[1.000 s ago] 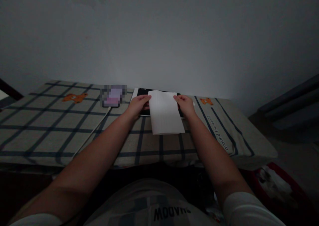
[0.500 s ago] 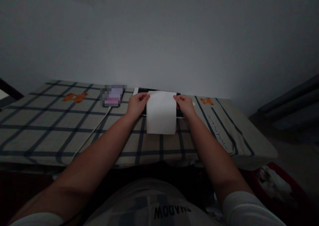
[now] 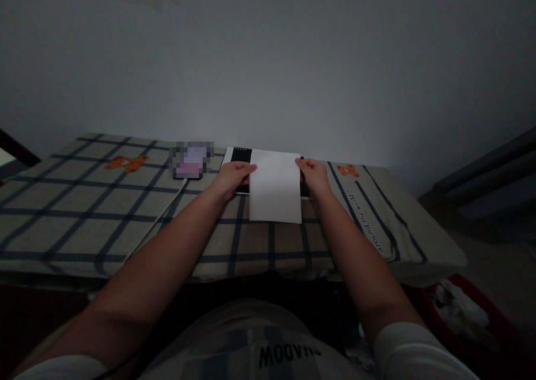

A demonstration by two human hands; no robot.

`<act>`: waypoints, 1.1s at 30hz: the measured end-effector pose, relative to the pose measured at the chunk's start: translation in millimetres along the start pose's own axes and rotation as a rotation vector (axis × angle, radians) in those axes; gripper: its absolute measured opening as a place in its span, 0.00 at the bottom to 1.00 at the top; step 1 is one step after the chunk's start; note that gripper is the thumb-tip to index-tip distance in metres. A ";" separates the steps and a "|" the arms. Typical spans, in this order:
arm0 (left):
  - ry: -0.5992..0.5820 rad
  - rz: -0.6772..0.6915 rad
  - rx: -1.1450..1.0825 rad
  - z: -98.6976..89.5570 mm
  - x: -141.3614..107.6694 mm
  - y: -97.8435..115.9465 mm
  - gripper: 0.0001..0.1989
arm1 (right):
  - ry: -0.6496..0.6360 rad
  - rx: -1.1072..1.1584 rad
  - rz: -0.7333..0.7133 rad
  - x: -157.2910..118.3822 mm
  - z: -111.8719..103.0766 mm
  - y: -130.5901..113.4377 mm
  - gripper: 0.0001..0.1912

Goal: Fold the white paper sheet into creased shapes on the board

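A sheet of white paper (image 3: 275,190) is held up between my two hands, its lower edge toward me over the checked cloth. My left hand (image 3: 234,177) pinches its left side, thumb on the near face. On the right side, my right hand (image 3: 313,174) pinches it close to the top corner. Behind the paper lies a flat black-and-white item (image 3: 242,155), mostly covered, with a row of small white marks along its top; what it is I cannot tell.
A checked cloth (image 3: 104,218) with orange bear prints covers the table, which stands against a grey wall (image 3: 268,62). A phone (image 3: 190,162), blurred out, lies to the left with a white cable (image 3: 157,219) running toward me. A red container (image 3: 481,318) sits low at the right.
The paper has shifted slightly right and lies flatter, its top no longer curling over. My left hand has slid a little lower and to the right.
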State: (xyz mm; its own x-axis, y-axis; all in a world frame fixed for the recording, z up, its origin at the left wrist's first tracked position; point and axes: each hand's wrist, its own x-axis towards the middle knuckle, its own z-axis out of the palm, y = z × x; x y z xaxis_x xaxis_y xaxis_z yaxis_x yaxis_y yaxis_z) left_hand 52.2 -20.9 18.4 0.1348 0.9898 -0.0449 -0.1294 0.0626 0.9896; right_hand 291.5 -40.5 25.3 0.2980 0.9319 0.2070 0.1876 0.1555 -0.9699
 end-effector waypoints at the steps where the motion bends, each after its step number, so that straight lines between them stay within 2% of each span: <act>1: 0.025 0.033 0.037 -0.5 0.6 -0.9 0.06 | -0.013 -0.005 -0.006 -0.1 -0.1 -0.4 0.18; 6: 0.151 0.171 0.258 -2.2 1.3 -1.7 0.08 | -0.047 -0.011 -0.002 0.0 0.3 -0.9 0.19; 15: 0.079 0.130 0.147 -2.4 1.8 -1.3 0.07 | -0.074 0.062 0.003 1.8 -0.7 4.2 0.19; 24: 0.009 0.096 0.093 -6.3 5.5 -6.9 0.13 | -0.086 0.122 0.037 3.2 -0.2 5.7 0.14; 33: 0.004 0.058 0.072 -6.0 5.4 -4.9 0.08 | -0.096 0.121 0.018 4.7 -0.9 9.4 0.13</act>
State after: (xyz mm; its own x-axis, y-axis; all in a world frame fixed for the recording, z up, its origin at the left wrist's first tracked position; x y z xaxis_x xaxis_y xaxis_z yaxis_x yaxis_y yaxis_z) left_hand 47.6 -15.1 12.5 0.1250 0.9921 0.0126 -0.0661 -0.0043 0.9978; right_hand 295.5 -34.9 17.2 0.2083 0.9610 0.1822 0.0669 0.1718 -0.9829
